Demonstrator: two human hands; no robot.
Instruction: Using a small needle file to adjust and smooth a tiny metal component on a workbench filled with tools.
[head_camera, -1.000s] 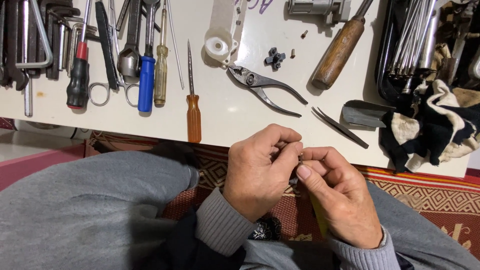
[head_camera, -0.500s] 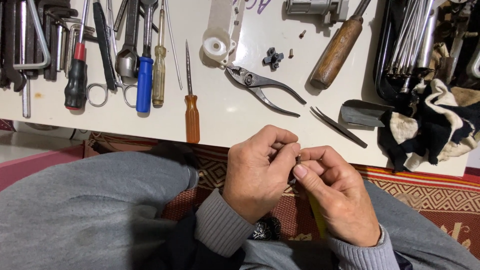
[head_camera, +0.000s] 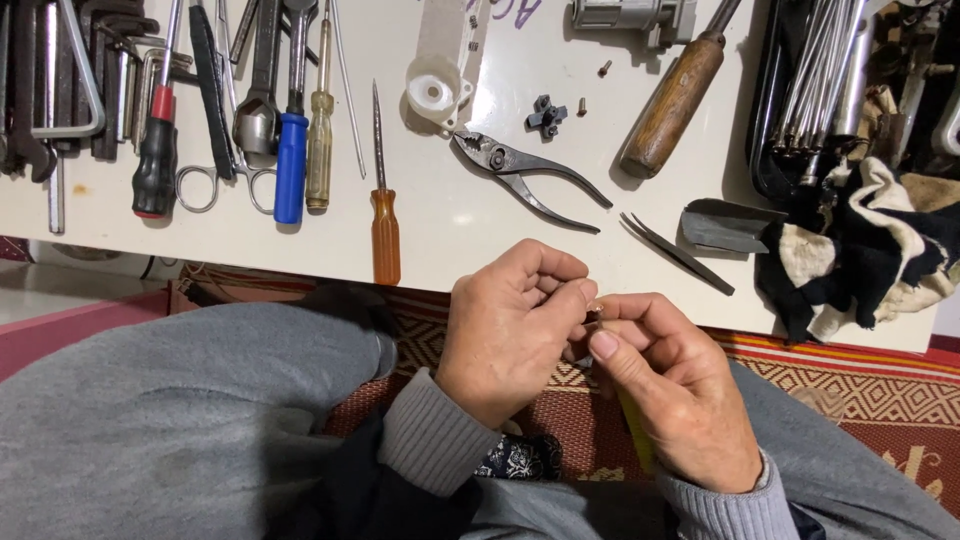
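Observation:
My left hand (head_camera: 510, 325) and my right hand (head_camera: 670, 385) meet over my lap, just below the white table's front edge (head_camera: 300, 255). Their fingertips pinch a very small part (head_camera: 596, 313) between them; most of it is hidden by the fingers. A thin yellow-green tool (head_camera: 636, 435) runs under my right palm, held in that hand. Closest on the table are the slip-joint pliers (head_camera: 525, 175), the dark tweezers (head_camera: 675, 250) and an orange-handled screwdriver (head_camera: 385, 215).
Screwdrivers, wrenches, scissors and hex keys lie in a row at the table's left. A white plastic housing (head_camera: 445, 65), a small black piece (head_camera: 547, 116), loose screws, a wooden-handled tool (head_camera: 675, 100) and a black-and-white rag (head_camera: 860, 250) sit to the right. A patterned rug lies below.
Both hands stay together at the same spot with only slight finger shifts. The view has shifted a little.

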